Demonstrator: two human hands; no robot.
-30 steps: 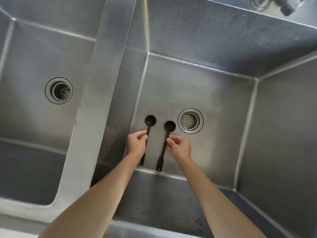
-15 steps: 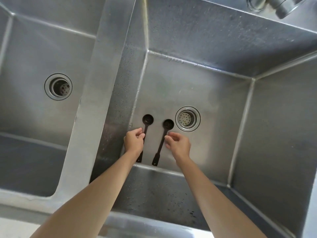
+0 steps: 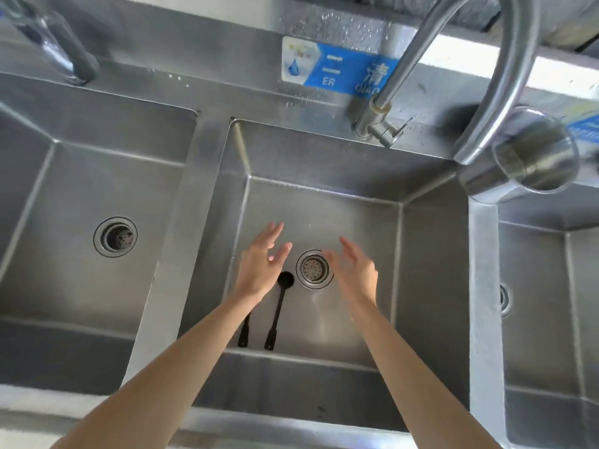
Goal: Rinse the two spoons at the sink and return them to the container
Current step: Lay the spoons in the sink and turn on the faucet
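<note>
Left hand [image 3: 259, 264] is hovering spread and empty, its wrist covering most of one black spoon [image 3: 243, 335]. The second spoon [image 3: 278, 314] is lying on the sink [image 3: 324, 209] floor, bowl at twelve o'clock. Right hand [image 3: 355, 270] is blurring, splayed, grasping nothing.

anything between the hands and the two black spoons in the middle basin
Nothing visible blocks them. Both black long-handled spoons lie on the floor of the steel middle basin, left of the round drain strainer. The left hand hovers open above them, hiding part of the left spoon; the right hand is open over the drain.
</note>
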